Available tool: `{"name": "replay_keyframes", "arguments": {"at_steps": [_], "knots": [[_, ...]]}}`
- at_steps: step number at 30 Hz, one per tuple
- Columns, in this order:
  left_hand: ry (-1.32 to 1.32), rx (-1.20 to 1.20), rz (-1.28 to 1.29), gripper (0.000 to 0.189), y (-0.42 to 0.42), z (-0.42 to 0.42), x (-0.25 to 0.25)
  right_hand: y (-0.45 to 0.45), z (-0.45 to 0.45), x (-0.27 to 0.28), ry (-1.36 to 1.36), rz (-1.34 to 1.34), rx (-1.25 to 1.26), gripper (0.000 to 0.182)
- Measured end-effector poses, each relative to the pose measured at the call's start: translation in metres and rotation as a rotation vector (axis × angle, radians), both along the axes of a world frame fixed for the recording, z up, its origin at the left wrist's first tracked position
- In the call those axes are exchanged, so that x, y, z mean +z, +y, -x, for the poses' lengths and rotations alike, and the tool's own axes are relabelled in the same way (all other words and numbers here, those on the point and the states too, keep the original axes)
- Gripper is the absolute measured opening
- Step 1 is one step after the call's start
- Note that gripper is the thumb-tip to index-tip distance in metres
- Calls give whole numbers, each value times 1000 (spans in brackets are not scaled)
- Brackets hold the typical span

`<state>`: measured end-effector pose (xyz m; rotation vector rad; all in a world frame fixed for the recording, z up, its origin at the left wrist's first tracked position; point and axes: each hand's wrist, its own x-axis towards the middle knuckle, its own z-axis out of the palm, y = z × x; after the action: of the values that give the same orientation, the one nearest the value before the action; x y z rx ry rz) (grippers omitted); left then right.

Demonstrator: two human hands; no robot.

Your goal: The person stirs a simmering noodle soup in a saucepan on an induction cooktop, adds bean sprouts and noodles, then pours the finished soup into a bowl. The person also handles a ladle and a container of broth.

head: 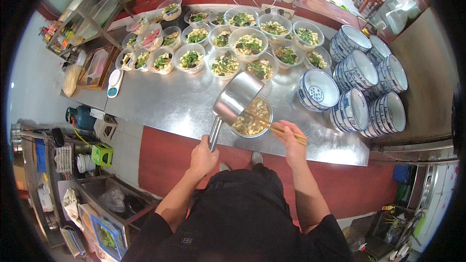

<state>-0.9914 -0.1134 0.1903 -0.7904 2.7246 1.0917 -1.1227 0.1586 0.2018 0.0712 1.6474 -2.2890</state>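
Observation:
My left hand [204, 155] grips the handle of a metal saucepan [238, 96], which is tilted over a round metal bowl [270, 108] near the table's front edge. In my right hand [290, 141] is a pair of wooden chopsticks [273, 126], their tips at the saucepan's rim above the bowl. The bowl holds a mix of pale and brown food pieces in liquid. Whatever lies inside the saucepan is hidden. Behind it stand many clear plastic bowls [225, 62] of chopped greens, pale pieces and dark pieces, some stacked on others. A few at the left hold pink slices.
Stacks of blue-and-white ceramic bowls [317, 90] stand on the right of the steel table [164, 94]. A small kitchen scale [114, 83] lies at the left, beside a wooden tray [91, 80]. A green stool [102, 154] and a gas cylinder [82, 117] are on the floor at the left.

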Motion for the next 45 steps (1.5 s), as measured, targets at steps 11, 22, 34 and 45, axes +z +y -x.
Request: {"name": "replay_keyframes", "arguments": {"at_steps": [11,22,34,45], "knots": [[6,19,-24,34,-4,4,4,-16,4,3,151,-158,7,24],[41,226,-931,36,-30,-4,-7,12,-1,28,-27,208,-115,24],[82,247,-1280,37,-31,-20,0,-89,-49,1,-404,436,134,24],[151,535,-1222,36,-78,-71,0,-95,-50,-75,-295,-208,-232,30]]}}
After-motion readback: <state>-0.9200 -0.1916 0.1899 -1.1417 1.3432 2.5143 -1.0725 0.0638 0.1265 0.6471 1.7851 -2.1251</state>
